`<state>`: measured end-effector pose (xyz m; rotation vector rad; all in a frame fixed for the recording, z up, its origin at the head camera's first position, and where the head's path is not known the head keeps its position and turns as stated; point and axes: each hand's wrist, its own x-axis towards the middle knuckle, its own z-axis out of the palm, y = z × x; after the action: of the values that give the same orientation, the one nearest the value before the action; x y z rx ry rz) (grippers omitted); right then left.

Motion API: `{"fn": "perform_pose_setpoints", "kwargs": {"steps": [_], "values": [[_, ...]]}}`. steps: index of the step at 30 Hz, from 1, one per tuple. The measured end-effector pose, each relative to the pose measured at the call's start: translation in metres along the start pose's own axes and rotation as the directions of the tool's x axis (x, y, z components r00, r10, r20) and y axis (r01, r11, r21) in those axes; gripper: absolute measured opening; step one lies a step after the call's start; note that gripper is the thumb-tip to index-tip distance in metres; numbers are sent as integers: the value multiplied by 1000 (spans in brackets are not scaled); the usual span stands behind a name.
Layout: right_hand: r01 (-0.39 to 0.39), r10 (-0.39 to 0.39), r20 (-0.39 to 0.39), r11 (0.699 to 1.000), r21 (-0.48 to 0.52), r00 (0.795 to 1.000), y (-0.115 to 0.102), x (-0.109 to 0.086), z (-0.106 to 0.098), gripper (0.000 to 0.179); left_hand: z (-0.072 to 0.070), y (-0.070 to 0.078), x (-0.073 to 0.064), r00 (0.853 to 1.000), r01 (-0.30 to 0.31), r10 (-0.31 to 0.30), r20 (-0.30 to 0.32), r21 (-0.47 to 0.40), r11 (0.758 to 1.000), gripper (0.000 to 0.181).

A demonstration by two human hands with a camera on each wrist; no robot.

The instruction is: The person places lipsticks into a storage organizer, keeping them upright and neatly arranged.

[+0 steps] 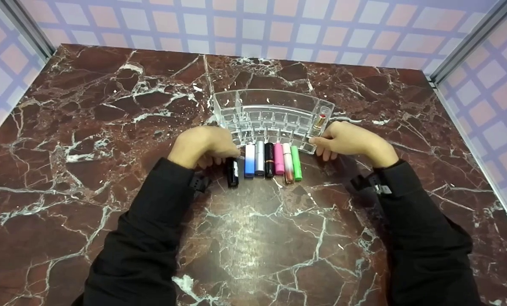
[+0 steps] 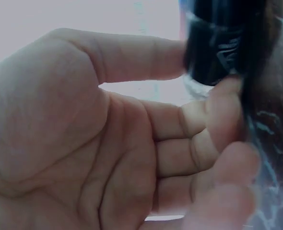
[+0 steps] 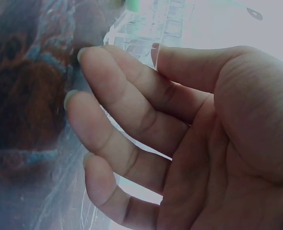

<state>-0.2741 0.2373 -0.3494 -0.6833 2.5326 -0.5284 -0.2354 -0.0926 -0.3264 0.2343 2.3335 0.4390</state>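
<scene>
A clear, curved lipstick organizer [image 1: 274,100] stands on the table with rows of small compartments. My left hand [image 1: 208,144] is at its left front, thumb and index finger pinching a black lipstick tube [image 1: 233,173]; that tube's dark end [image 2: 213,57] meets the thumb tip in the left wrist view. At the organizer's right front corner, my right hand [image 1: 342,138] holds the clear edge between thumb and index finger, its other fingers loosely bent. One gold lipstick with a red tip [image 1: 320,121] stands in a compartment at the right end.
Along the organizer's front lie a white-and-blue tube [image 1: 250,161], a silver one [image 1: 259,159], a second black tube [image 1: 269,160], a pink tube [image 1: 278,159], a white-and-red tube [image 1: 287,165] and a green tube [image 1: 296,163]. Checkered panels [image 1: 253,27] border the marbled table [image 1: 270,246].
</scene>
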Motion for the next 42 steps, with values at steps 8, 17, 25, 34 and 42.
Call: {"fn": "perform_pose_setpoints", "kwargs": {"steps": [8, 17, 25, 34, 42], "values": [[2, -2, 6, 1000, -3, 1000, -1, 0, -1, 46, -6, 0, -6, 996, -91, 91, 9, -21, 996, 38], [-8, 8, 9, 1000, 4, 1000, -1, -1, -1, 46, -7, -3, -2, 982, -173, 170, -87, -21, 985, 37], [10, -11, -22, 999, -42, 1000, -5, -6, -4, 50, -7, -2, 4, 950, -215, 209, -233, -2, 977, 43], [210, -217, -94, 974, -83, 972, -15, -6, -2, 48, -4, 5, 7, 893, -225, 194, -407, -31, 974, 42], [373, -376, -96, 926, -55, 921, -25, -3, 5, 37, -2, 12, 11, 821, -321, 214, -529, -119, 940, 44]]}}
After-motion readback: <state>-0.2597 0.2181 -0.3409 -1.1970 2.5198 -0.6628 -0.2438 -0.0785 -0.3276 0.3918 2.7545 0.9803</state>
